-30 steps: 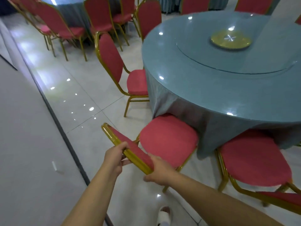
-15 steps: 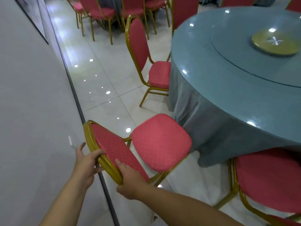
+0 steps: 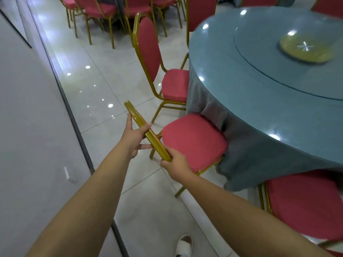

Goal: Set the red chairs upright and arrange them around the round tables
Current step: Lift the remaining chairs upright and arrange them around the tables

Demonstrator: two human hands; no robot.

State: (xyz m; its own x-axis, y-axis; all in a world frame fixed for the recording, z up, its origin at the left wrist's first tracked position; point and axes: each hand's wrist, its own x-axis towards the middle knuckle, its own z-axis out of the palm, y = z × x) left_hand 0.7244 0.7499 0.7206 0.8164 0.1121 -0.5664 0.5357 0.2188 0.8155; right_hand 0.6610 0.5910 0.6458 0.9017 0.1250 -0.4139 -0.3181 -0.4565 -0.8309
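I see both of my bare forearms reaching forward and down to a red chair (image 3: 193, 141). It stands upright at the near edge of the round table (image 3: 259, 93).

The chair's back is seen almost edge-on, so it reads as a ribbed gold metal rail (image 3: 146, 132) with only a sliver of red padding showing. My left hand (image 3: 136, 135) is wrapped around the upper part of this rail, with the fingers over it and the thumb beneath. My right hand (image 3: 176, 162) grips the rail's lower end, fingers curled around it.

The seat is a rounded square cushion in faintly dotted red fabric. Its far edge presses into the hanging folds of the matte blue-grey tablecloth (image 3: 250, 164). Thin gold tube legs show below, partly hidden by my right arm.

The tabletop is smooth and glossy and reflects ceiling lights. It carries a raised round glass turntable (image 3: 297, 80) with a blurred gold disc (image 3: 304, 50) at its centre. The table's right side is cut off by the frame.

A second chair (image 3: 148, 49), with a tall rounded back, stands just beyond, its seat tucked under the cloth. A third chair (image 3: 304, 206) at lower right shows only its seat and part of its frame.

More red chairs (image 3: 100, 10) cluster at the top, cropped and indistinct. The floor (image 3: 104, 58) is shiny pale tile beside a plain grey wall (image 3: 27, 127). A white slipper (image 3: 183, 243) is visible at the bottom edge.
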